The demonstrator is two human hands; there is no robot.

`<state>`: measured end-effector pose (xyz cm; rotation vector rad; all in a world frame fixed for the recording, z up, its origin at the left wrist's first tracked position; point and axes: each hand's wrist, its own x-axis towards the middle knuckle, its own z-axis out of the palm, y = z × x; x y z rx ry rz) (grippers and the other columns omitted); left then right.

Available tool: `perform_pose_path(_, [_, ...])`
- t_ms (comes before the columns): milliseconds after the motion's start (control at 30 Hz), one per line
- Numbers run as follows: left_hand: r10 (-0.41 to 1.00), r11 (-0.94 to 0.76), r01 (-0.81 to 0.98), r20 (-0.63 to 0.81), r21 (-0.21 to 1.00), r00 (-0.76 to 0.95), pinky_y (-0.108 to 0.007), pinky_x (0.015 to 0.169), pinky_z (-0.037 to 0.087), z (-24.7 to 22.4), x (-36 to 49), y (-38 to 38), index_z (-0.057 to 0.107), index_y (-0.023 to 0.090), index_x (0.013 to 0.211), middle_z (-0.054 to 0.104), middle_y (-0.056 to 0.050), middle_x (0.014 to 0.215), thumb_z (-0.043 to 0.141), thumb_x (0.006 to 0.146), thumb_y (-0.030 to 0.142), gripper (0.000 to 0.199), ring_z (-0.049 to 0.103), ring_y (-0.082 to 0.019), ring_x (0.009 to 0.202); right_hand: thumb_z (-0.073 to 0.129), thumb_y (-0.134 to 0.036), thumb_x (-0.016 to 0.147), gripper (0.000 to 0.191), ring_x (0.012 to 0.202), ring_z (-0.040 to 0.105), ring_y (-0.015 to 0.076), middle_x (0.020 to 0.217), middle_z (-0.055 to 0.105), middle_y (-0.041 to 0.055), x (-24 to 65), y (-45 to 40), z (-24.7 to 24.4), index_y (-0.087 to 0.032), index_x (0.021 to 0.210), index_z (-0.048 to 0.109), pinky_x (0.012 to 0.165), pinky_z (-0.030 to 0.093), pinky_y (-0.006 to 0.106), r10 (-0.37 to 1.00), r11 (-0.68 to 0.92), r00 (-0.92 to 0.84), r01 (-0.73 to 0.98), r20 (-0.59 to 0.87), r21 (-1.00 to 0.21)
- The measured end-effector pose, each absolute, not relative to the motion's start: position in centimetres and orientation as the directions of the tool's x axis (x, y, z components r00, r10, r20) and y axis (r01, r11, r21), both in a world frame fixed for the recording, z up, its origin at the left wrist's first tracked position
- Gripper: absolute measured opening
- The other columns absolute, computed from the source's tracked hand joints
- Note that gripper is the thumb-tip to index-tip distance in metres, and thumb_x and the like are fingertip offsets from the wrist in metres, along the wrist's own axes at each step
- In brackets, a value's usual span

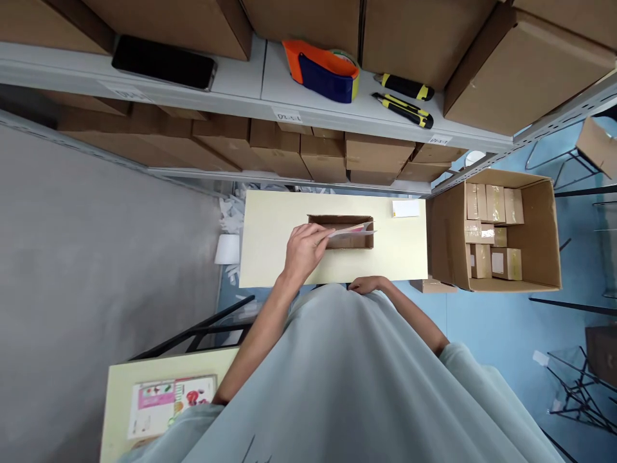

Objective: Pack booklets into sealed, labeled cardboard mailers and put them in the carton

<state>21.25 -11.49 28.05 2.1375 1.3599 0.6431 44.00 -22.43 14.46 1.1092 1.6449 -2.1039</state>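
Observation:
My left hand (304,251) pinches the left end of a thin, flat packet (353,231), pale with some pink on it. The packet is over an open brown cardboard box (341,245), which stands on the pale yellow table (274,241). How deep the packet reaches into the box cannot be made out. My right hand (366,284) rests at the table's front edge against my shirt, its fingers curled; whatever they may hold is hidden. A small white box or card (405,208) lies at the table's back right.
A large carton (535,238) with several small boxes stands right of the table. On the shelf (241,80) above lie a phone (164,62), a tape dispenser (325,72) and two cutters (405,98). A side table (118,392) at lower left bears printed boxes (171,405).

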Motion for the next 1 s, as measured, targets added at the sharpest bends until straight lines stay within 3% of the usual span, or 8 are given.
perform_pose_path(233, [0.929,-0.33,0.668,0.103,0.667,0.357,-0.045,0.096,0.05,27.8,21.0,-11.9,0.085,0.029,0.116,0.079,-0.007,0.104,0.061,0.1,0.021,0.03,0.068,-0.028,0.103,0.062,-0.01,0.073,0.015,0.074,0.061,0.0158,0.075,0.072,-0.003,42.6,-22.5,13.5,-0.018,0.074,0.074,0.07,0.044,0.023,0.252,-0.325,-0.68,0.61,-0.688,-0.722])
perform_pose_path(500, [0.913,-0.359,0.672,0.096,0.647,0.395,-0.044,0.093,0.05,27.6,20.4,-11.5,0.085,0.028,0.117,0.079,-0.007,0.104,0.06,0.101,0.02,0.03,0.067,-0.028,0.1,0.059,-0.012,0.079,0.016,0.066,0.054,0.0144,0.065,0.064,-0.0041,41.8,-21.7,15.1,-0.017,0.067,0.068,0.064,0.04,0.024,0.274,-0.322,-0.653,0.63,-0.706,-0.707])
perform_pose_path(633, [0.904,-0.371,0.672,0.084,0.641,0.419,-0.044,0.093,0.05,27.8,19.8,-11.3,0.084,0.029,0.119,0.079,-0.006,0.106,0.06,0.102,0.02,0.031,0.067,-0.027,0.102,0.061,-0.015,0.087,0.018,0.072,0.061,0.0164,0.073,0.072,-0.0012,41.7,-21.0,18.0,-0.017,0.075,0.074,0.068,0.045,0.025,0.311,-0.322,-0.637,0.628,-0.706,-0.708])
perform_pose_path(733, [0.897,-0.382,0.665,0.087,0.642,0.433,-0.043,0.094,0.051,27.8,19.4,-11.2,0.084,0.028,0.12,0.079,-0.006,0.107,0.06,0.102,0.02,0.031,0.067,-0.027,0.102,0.068,-0.026,0.096,0.014,0.086,0.069,0.0191,0.094,0.08,0.0034,42.4,-20.5,22.9,-0.018,0.098,0.079,0.078,0.052,0.027,0.54,-0.301,-0.584,0.538,-0.605,-0.788])
perform_pose_path(833, [0.89,-0.397,0.654,0.095,0.644,0.446,-0.043,0.093,0.05,27.6,19.2,-11.2,0.084,0.028,0.119,0.08,-0.006,0.107,0.06,0.103,0.021,0.03,0.068,-0.026,0.102,0.071,-0.038,0.102,0.021,0.095,0.071,0.02,0.115,0.079,0.0057,43.4,-19.2,28.2,-0.023,0.115,0.078,0.084,0.056,0.03,0.879,-0.115,-0.362,0.473,-0.312,-0.873])
perform_pose_path(933, [0.88,-0.408,0.644,0.09,0.647,0.467,-0.043,0.093,0.05,27.3,19.4,-11.1,0.084,0.027,0.118,0.08,-0.006,0.107,0.059,0.104,0.021,0.029,0.068,-0.026,0.101,0.074,-0.034,0.103,0.037,0.118,0.069,0.0236,0.143,0.069,0.0083,44.1,-16.9,31.1,-0.027,0.139,0.071,0.096,0.057,0.034,0.976,0.056,-0.192,0.673,-0.101,-0.738])
perform_pose_path(1000, [0.868,-0.42,0.639,0.081,0.645,0.489,-0.042,0.093,0.051,26.9,19.6,-10.9,0.084,0.027,0.118,0.081,-0.006,0.11,0.059,0.104,0.021,0.029,0.068,-0.026,0.101,0.07,-0.028,0.105,0.037,0.124,0.066,0.0249,0.143,0.069,0.009,44.2,-15.2,31.3,-0.027,0.142,0.07,0.097,0.056,0.034,0.975,0.077,-0.182,0.816,-0.128,-0.573])
